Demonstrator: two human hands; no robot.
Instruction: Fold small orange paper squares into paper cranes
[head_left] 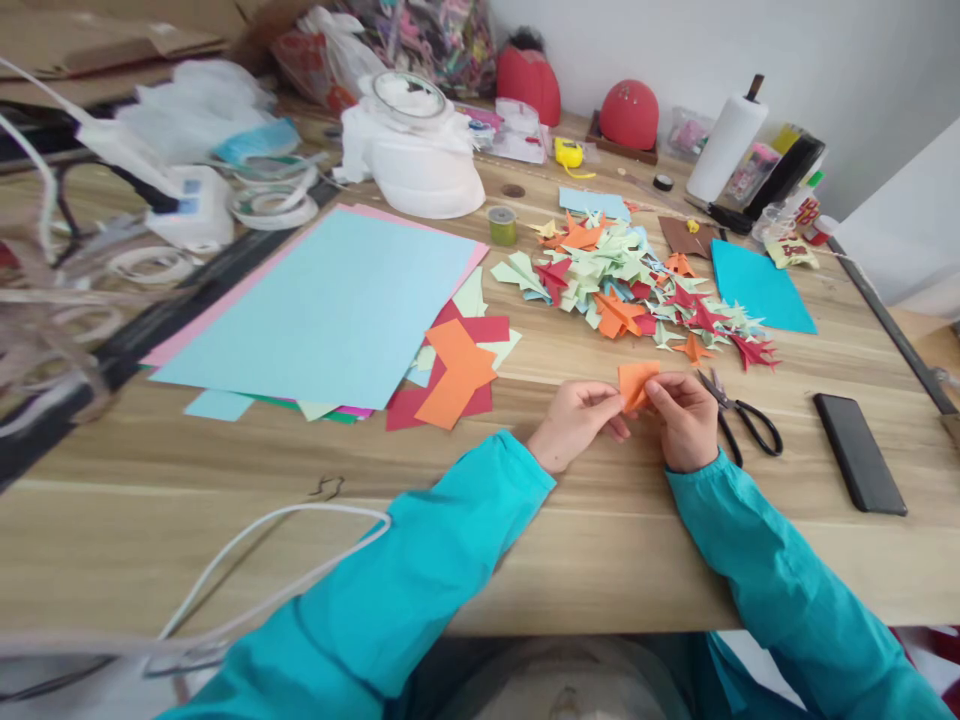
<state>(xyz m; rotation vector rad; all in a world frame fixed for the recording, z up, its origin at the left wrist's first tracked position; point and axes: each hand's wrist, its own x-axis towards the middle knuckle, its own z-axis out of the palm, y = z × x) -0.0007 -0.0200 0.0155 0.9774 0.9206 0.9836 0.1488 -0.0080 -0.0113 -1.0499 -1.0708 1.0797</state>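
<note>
A small piece of orange paper (pixel 637 383) is held up between my two hands, just above the table. My left hand (pixel 581 420) pinches its left edge between thumb and fingers. On the other side, my right hand (pixel 684 415) grips it with the thumb pressed on the front; folds low on the paper are partly hidden by the fingers. Beside my right hand lie black-handled scissors (pixel 742 415). Beyond the hands spreads a heap of folded paper pieces (pixel 611 265) in pale green, orange and red. To the left are cut orange strips (pixel 456 378) over red ones.
Large light-blue sheets (pixel 322 300) lie at the left, near a spool (pixel 502 226). A phone (pixel 859 453) rests at the right, with a turquoise sheet (pixel 761 288) behind. A white cable (pixel 277 515) loops at the lower left. A yellow tape measure (pixel 568 152) sits at the back.
</note>
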